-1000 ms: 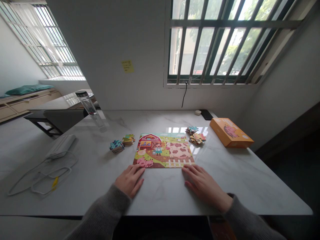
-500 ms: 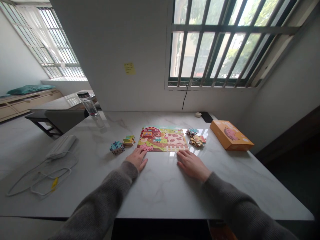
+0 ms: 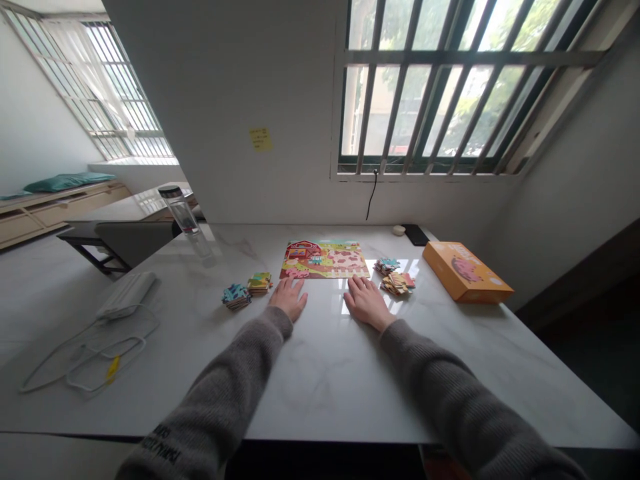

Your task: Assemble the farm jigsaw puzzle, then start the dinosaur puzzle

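Observation:
A farm-scene jigsaw puzzle (image 3: 325, 260) with a red barn and pink animals lies flat on the white marbled table (image 3: 320, 373). At its near left corner rests my left hand (image 3: 289, 299), palm down, fingers stretched out at the edge. My right hand (image 3: 367, 301) lies likewise at the near right edge, fingers spread. Neither hand holds anything. Left of the puzzle sit a stack of blue puzzle pieces (image 3: 236, 295) and a green-yellow stack (image 3: 260, 283). To its right are a pile of light blue pieces (image 3: 386, 265) and a yellow-orange pile (image 3: 397, 283).
An orange box (image 3: 467, 272) stands at the right, near a black phone (image 3: 416, 235) and a small white object (image 3: 399, 230). A glass bottle (image 3: 180, 210) is at the back left. A white power strip (image 3: 127, 295) with its cable lies at the left.
Both hands have moved forward, away from me, and the puzzle has slid toward the back of the table with them. The piles of pieces stay in place.

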Motion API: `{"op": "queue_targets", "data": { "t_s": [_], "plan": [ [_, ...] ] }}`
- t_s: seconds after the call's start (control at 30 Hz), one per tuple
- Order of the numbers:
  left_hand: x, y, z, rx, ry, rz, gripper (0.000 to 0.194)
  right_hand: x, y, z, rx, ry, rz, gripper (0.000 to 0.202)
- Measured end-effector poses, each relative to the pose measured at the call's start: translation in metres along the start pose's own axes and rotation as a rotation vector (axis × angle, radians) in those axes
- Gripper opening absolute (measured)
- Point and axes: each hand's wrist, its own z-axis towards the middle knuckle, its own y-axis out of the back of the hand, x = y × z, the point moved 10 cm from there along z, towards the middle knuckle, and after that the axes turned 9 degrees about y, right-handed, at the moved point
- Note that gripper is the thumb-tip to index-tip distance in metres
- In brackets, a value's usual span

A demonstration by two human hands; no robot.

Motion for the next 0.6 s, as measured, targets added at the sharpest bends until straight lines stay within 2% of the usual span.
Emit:
{"op": "queue_targets", "data": {
  "t_s": [0.13, 0.33, 0.6],
  "plan": [
    [0.001, -0.008, 0.02, 0.019, 0.044, 0.008, 0.056, -0.01, -0.01, 0.015, 0.018, -0.045, 0.037, 0.062],
    [0.004, -0.017, 0.052, 0.049, 0.083, -0.01, 0.055, -0.019, -0.014, 0.038, 0.044, -0.109, 0.064, 0.061],
    [0.006, -0.016, 0.072, 0.009, 0.089, -0.016, 0.052, -0.032, -0.007, 0.056, -0.01, -0.226, 0.054, 0.055]
  ]
}}
